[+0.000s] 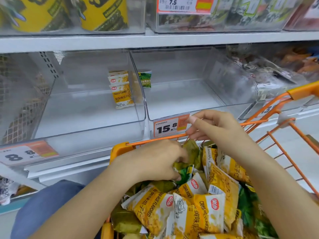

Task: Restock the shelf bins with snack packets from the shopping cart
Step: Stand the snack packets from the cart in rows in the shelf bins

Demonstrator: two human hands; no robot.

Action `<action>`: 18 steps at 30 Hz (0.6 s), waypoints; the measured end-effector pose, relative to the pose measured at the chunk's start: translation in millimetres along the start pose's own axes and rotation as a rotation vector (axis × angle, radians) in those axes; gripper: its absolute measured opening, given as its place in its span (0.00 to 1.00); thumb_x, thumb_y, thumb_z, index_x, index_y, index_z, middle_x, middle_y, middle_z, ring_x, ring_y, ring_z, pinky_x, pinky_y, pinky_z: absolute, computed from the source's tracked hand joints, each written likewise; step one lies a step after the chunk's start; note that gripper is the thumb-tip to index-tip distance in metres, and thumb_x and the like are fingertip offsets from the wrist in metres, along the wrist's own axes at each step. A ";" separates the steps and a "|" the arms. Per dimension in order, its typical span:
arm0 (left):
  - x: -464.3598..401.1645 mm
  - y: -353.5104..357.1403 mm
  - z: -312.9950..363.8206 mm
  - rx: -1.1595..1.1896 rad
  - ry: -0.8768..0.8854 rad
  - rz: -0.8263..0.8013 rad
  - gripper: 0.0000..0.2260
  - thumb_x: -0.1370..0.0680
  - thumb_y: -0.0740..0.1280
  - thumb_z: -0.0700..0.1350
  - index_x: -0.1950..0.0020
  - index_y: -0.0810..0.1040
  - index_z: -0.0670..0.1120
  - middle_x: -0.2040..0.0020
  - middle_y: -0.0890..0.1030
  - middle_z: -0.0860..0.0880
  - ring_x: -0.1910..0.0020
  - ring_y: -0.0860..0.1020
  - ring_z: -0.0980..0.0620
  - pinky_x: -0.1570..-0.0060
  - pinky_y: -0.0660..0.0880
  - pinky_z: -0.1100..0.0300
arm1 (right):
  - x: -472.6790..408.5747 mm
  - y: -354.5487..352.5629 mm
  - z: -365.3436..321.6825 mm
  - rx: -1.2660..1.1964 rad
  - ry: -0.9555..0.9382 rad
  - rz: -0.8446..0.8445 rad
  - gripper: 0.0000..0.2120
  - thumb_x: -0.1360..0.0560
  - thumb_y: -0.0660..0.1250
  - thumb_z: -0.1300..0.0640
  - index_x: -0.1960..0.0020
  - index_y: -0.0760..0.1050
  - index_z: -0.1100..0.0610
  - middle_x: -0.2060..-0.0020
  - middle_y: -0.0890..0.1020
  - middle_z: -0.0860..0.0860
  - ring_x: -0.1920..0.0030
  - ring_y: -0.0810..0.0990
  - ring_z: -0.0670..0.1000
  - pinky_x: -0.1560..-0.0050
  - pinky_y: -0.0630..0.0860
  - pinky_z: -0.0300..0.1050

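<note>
The orange shopping cart (120, 149) sits below the shelf, filled with several yellow crab-roe snack packets (209, 210) and green packets (183, 173). My left hand (155, 161) reaches into the cart's front corner, its fingers curled round a green packet. My right hand (212, 126) hovers over the cart's front rim by the 15.8 price tag (170, 126), fingers loosely curled, holding nothing that I can see. The clear left bin (89, 128) holds a few yellow packets (121, 91) leaning on its right wall. The clear middle bin (172, 107) holds one green packet (145, 79) at the back left.
A bin on the right (259, 80) holds clear-wrapped brown snacks. At the far left stands a bin with netted goods (19, 118). The upper shelf carries yellow tubs (103, 12) and a 7.5 price tag (183, 5). My blue-clad knee (44, 204) is at the lower left.
</note>
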State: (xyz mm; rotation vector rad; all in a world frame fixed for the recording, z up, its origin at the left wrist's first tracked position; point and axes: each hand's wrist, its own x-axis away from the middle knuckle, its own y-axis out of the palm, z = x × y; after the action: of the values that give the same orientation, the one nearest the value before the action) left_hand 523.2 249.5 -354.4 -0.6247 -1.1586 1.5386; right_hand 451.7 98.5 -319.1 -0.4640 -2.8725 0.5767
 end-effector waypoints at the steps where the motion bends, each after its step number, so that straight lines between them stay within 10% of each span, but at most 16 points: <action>1: 2.9 -4.0 -2.1 0.068 0.007 0.015 0.17 0.28 0.73 0.53 0.41 0.76 0.54 0.51 0.73 0.56 0.52 0.73 0.58 0.50 0.74 0.57 | 0.8 -0.5 0.8 -0.025 -0.006 0.011 0.08 0.23 0.65 0.54 0.53 0.80 0.58 0.63 0.85 0.51 0.61 0.84 0.49 0.52 0.80 0.47; 8: 16.1 -31.0 -10.7 0.940 -0.126 0.705 0.14 0.37 0.77 0.49 0.54 0.80 0.52 0.55 0.84 0.51 0.54 0.81 0.52 0.53 0.77 0.62 | 10.7 -3.9 -13.7 -0.231 -0.043 -0.092 0.19 0.31 0.73 0.45 0.43 0.77 0.52 0.61 0.85 0.46 0.58 0.83 0.41 0.58 0.78 0.33; 11: 10.9 -31.7 -15.7 1.171 -0.188 0.760 0.22 0.41 0.79 0.51 0.50 0.81 0.47 0.50 0.83 0.41 0.50 0.81 0.43 0.46 0.78 0.51 | 5.1 3.8 -23.6 -0.221 -0.083 -0.114 0.17 0.34 0.75 0.51 0.47 0.79 0.54 0.59 0.84 0.55 0.59 0.82 0.43 0.60 0.78 0.35; 18: 9.7 -42.6 -22.4 1.291 -0.280 0.770 0.13 0.31 0.69 0.54 0.54 0.82 0.46 0.59 0.85 0.49 0.59 0.82 0.56 0.57 0.77 0.66 | -29.4 3.7 -30.6 -0.105 -0.083 -0.087 0.19 0.31 0.70 0.52 0.49 0.79 0.66 0.58 0.80 0.66 0.62 0.76 0.51 0.66 0.72 0.32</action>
State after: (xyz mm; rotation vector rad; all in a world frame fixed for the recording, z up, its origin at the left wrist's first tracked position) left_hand 557.6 265.0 -323.0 0.0911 0.1377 2.6330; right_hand 487.2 102.5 -295.9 -0.3347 -2.9954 0.4429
